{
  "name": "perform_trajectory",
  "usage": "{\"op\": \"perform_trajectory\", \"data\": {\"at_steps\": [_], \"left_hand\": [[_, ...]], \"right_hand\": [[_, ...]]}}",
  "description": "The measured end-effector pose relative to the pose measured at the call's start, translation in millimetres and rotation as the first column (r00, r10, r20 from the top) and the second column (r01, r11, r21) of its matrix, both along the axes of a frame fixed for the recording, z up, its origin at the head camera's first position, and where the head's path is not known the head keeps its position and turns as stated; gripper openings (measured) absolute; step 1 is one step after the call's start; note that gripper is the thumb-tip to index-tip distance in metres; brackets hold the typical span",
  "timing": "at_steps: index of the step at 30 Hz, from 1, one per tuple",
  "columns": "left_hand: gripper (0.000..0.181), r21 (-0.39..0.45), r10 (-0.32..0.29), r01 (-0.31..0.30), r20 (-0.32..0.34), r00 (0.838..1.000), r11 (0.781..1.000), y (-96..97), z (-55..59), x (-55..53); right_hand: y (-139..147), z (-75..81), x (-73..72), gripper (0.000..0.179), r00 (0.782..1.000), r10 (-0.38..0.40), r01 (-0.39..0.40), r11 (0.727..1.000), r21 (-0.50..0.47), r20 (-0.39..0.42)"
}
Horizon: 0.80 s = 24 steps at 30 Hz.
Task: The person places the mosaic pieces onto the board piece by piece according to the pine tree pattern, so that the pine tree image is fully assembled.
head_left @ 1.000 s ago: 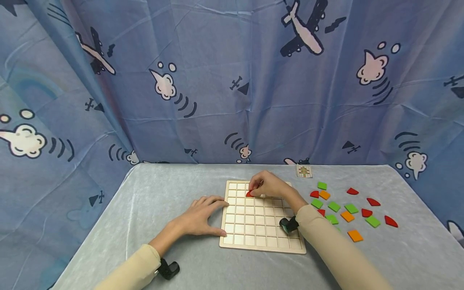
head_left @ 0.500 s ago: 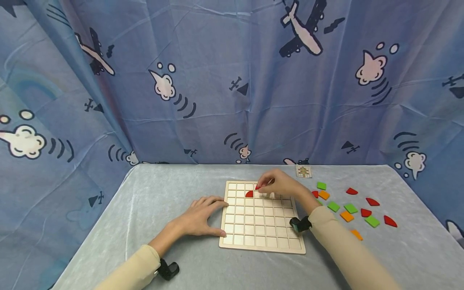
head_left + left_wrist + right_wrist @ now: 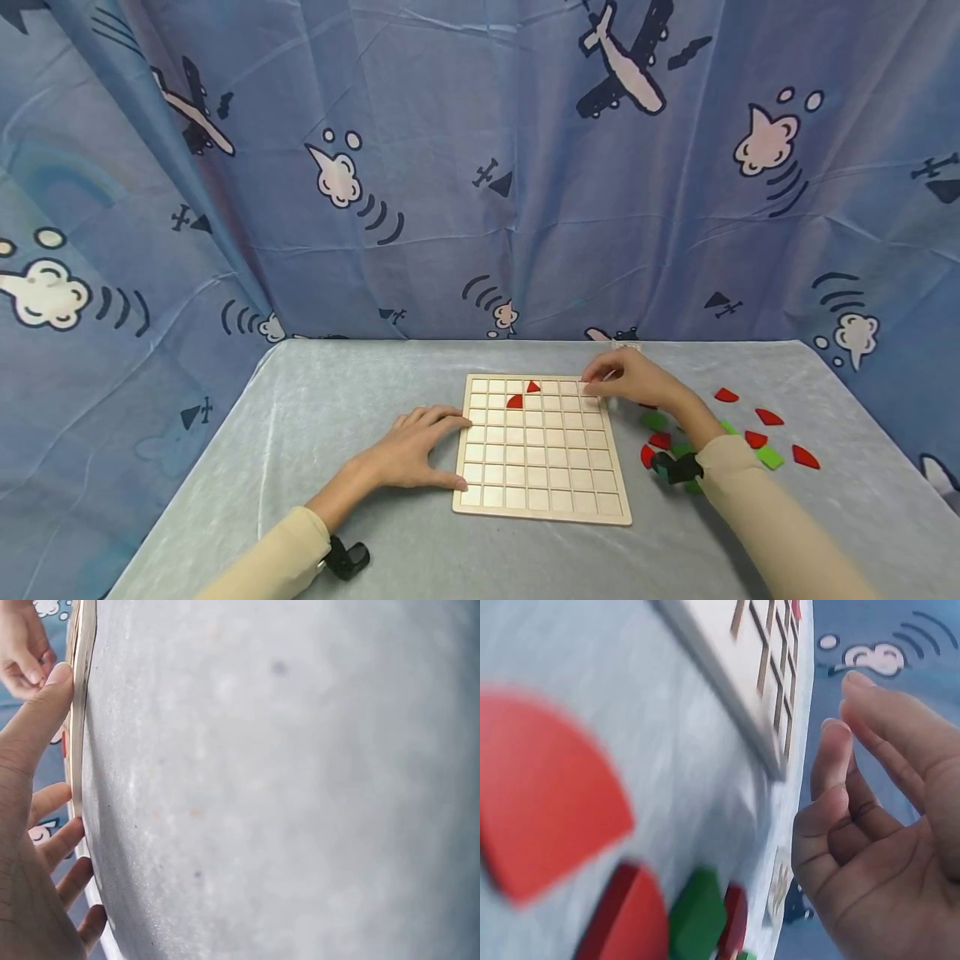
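Note:
A square wooden grid board [image 3: 536,458] lies on the table. In its upper cells sit a red quarter-circle tile [image 3: 515,402] and a small red triangular tile [image 3: 533,387]. My left hand [image 3: 422,448] rests at the board's left edge, thumb and fingers spread along the rim. My right hand [image 3: 630,379] hovers by the upper right corner of the board. In the right wrist view that hand [image 3: 881,817] is loosely bent, with nothing between its thumb and fingers.
Right of the board lie scattered red tiles [image 3: 806,456] and green tiles [image 3: 769,457], some hidden under the right forearm. A small patterned card [image 3: 778,889] sits at the table's back, mostly behind the right hand. A blue printed curtain [image 3: 420,167] hangs behind.
My right hand has placed the red quarter-circle tile, then the red triangular tile above and right of it, let go and moved right. The left hand has stayed at the board's edge.

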<state>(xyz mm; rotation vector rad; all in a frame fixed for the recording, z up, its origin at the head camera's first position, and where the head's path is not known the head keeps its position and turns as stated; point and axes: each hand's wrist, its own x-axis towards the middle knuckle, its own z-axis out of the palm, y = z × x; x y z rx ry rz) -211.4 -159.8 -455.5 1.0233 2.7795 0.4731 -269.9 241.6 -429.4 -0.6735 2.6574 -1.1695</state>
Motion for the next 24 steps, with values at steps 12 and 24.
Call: {"op": "perform_trajectory", "data": {"at_steps": [12, 24], "left_hand": [[0.087, 0.006, -0.012, 0.012, -0.007, 1.000, 1.000, -0.8, -1.4, -0.7], [0.087, 0.017, -0.013, 0.013, -0.012, 1.000, 1.000, -0.8, 0.2, -0.4]], "right_hand": [[49, 0.4, 9.1, 0.028, 0.994, -0.103, 0.102, 0.994, 0.026, 0.036], [78, -3.7, 18.3, 0.033, 0.987, -0.128, 0.121, 0.989, 0.080, 0.097]]}}
